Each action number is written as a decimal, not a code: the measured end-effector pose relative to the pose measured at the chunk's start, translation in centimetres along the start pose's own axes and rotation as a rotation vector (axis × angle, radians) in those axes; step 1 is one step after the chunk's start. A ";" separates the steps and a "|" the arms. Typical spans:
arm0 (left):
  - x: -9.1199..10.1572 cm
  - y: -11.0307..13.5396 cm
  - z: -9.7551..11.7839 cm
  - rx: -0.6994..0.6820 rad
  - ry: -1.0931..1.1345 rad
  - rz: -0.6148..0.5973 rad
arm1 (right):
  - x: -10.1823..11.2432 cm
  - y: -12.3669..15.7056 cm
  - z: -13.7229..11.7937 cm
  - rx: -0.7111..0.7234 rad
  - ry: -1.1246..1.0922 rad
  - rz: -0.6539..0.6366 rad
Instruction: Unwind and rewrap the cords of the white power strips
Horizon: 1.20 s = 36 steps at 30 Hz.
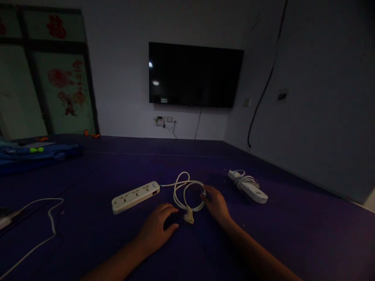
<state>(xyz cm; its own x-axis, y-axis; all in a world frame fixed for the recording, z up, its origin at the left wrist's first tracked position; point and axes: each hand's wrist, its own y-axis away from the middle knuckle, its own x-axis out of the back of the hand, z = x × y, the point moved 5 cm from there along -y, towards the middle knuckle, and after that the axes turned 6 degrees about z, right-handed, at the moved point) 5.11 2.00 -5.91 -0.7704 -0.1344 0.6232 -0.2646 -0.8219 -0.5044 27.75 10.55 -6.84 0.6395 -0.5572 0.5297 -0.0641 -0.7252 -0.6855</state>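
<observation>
While the right hand (pixel 216 205) has thumb and fingers at the right edge of the cable coil (pixel 197 208), pinch or mere touch unclear, the left hand (pixel 158 228) is empty, fingers parted, just left of the plug (pixel 189 216). Power strip (pixel 136 197) lies past it, nearer the left, long axis near-left to far-right.

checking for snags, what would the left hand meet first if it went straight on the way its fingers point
Most likely the plug of the coiled white cable, just ahead of the left hand, though depth is unclear.
</observation>
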 end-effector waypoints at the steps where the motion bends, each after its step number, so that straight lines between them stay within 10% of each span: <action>1: 0.1 0.0 0.0 0.000 -0.022 0.011 | 0.3 0.0 -0.6 0.020 0.018 0.009; 12: 0.2 -0.2 0.3 0.001 -0.042 -0.010 | 1.2 4.2 -10.4 0.361 0.096 -0.351; 22: 0.2 -0.2 0.2 -0.003 -0.049 -0.044 | 1.1 3.9 -9.7 0.273 -0.139 -0.162; 29: 0.3 0.0 0.2 -0.001 -0.065 -0.025 | 3.8 1.1 -4.3 -0.276 -0.474 0.261; 36: 0.5 -0.1 0.4 -0.007 -0.066 -0.010 | 5.8 -0.2 5.6 -0.606 -0.255 0.562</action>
<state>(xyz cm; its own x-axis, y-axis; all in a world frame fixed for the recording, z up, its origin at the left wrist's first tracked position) 5.00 1.83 -5.35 -0.7279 -0.1630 0.6660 -0.2762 -0.8193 -0.5024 35.75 9.73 -6.45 0.5377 -0.8430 0.0142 -0.7737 -0.5001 -0.3891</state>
